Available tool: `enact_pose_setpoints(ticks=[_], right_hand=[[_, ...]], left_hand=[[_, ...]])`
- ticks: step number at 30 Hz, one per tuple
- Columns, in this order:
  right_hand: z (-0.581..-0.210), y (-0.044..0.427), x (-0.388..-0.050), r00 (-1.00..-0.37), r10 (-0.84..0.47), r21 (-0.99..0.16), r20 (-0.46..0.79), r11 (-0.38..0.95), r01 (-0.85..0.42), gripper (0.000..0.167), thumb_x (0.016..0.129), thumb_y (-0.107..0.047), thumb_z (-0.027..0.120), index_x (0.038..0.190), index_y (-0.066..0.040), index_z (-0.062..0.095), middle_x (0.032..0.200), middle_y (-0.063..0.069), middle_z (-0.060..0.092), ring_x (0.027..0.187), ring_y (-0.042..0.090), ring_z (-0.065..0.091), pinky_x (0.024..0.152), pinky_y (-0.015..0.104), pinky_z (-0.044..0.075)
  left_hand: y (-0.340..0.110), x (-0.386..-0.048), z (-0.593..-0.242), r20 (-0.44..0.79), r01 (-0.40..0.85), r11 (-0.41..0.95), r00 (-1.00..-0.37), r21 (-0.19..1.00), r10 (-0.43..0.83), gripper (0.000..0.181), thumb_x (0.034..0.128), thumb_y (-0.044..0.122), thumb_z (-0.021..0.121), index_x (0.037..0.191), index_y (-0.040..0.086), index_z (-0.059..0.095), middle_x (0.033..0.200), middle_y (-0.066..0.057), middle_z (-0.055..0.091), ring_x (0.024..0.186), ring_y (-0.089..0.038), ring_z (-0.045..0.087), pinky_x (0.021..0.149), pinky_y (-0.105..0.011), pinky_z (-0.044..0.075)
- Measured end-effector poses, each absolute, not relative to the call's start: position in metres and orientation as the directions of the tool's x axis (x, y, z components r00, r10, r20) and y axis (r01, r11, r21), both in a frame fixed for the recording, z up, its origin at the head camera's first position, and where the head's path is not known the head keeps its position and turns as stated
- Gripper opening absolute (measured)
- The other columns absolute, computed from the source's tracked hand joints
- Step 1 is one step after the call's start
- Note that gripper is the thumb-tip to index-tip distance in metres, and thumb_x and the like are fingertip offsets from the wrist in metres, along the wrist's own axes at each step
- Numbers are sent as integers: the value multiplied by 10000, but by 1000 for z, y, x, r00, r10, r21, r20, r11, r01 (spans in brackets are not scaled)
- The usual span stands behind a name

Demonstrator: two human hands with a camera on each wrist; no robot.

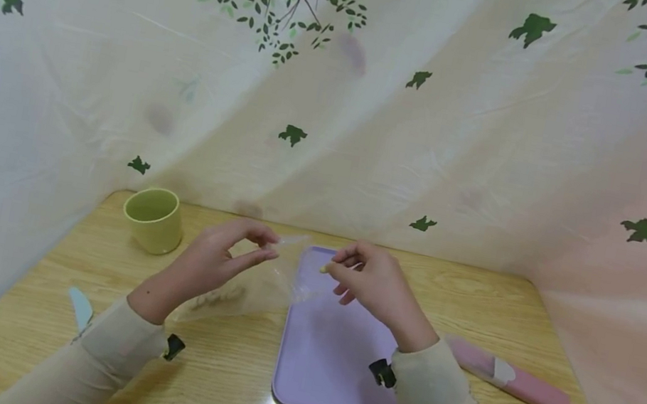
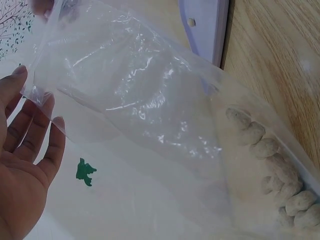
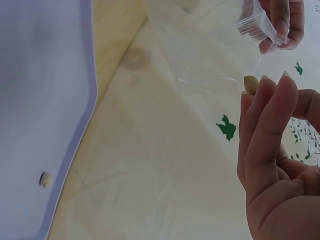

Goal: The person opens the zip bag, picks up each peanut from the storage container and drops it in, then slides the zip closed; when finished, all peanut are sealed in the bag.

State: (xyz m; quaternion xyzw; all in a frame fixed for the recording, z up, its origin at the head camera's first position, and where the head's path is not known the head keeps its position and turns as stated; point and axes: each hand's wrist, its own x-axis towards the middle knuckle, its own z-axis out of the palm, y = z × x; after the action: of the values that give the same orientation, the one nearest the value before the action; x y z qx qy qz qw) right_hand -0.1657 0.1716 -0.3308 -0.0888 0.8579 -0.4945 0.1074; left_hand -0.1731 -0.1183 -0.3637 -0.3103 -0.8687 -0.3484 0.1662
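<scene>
My left hand (image 1: 216, 259) pinches the top edge of a clear plastic bag (image 2: 150, 100) between thumb and fingers. Several beige nut-like pieces (image 2: 265, 147) lie along the bottom of the bag, which hangs beside the left edge of a purple tray (image 1: 329, 355). Above the tray, my right hand (image 1: 373, 287) pinches one small nut-like piece (image 3: 251, 85) at its fingertips. Another such piece (image 3: 46, 179) rests on the tray near its rim. The bag's mouth edge shows in the left hand (image 3: 285, 22) in the right wrist view.
A green cup (image 1: 154, 223) stands at the back left of the wooden table (image 1: 213, 385). A light blue blade-shaped thing (image 1: 80, 308) lies at the left, partly behind the left sleeve. Right of the tray lies a long pink packet (image 1: 534, 389). A printed curtain (image 1: 356, 164) surrounds the table.
</scene>
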Motion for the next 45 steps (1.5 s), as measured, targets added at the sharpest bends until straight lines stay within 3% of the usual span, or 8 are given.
enact_pose_setpoints(ticks=[10, 21, 30, 39, 45], right_hand=[[-334, 169, -164, -957, -269, -859, -108, 510, -46, 173, 968, -236, 789, 1070, -115, 718, 1009, 86, 755, 698, 188, 742, 670, 365, 646], [-338, 168, -166, -954, -282, -867, -105, 496, -51, 180, 974, -220, 786, 1070, -92, 704, 998, 117, 747, 702, 180, 734, 686, 429, 655], [-339, 168, -166, -953, -284, -869, -102, 493, -54, 163, 993, -206, 767, 1077, -82, 703, 983, 117, 740, 706, 176, 724, 645, 369, 640], [-347, 183, -183, -973, -194, -845, -128, 535, 4, 225, 1025, -318, 724, 1129, -120, 718, 1016, 80, 748, 738, 214, 751, 731, 385, 649], [-360, 202, -205, -980, -118, -857, -163, 508, 81, 306, 1057, -308, 677, 1231, -59, 709, 1143, 164, 756, 827, 268, 755, 744, 341, 646]], left_hand=[[-119, -177, -365, 533, 686, 537, -724, 491, 438, 239, 972, 197, 804, 1193, 158, 720, 1093, 39, 788, 1036, -137, 747, 893, -392, 634], [-119, -178, -365, 549, 691, 535, -718, 486, 429, 239, 963, 190, 813, 1181, 161, 722, 1075, 39, 787, 1015, -138, 742, 824, -347, 631], [-119, -181, -365, 544, 688, 532, -722, 494, 428, 229, 966, 189, 809, 1178, 167, 724, 1068, 46, 789, 1017, -141, 742, 843, -353, 628], [-120, -184, -367, 560, 703, 532, -705, 472, 436, 236, 958, 162, 813, 1176, 143, 727, 1069, 25, 791, 1008, -156, 747, 823, -347, 626], [-120, -185, -367, 551, 696, 535, -713, 480, 433, 232, 965, 173, 809, 1181, 154, 727, 1075, 24, 791, 1013, -159, 745, 769, -303, 613]])
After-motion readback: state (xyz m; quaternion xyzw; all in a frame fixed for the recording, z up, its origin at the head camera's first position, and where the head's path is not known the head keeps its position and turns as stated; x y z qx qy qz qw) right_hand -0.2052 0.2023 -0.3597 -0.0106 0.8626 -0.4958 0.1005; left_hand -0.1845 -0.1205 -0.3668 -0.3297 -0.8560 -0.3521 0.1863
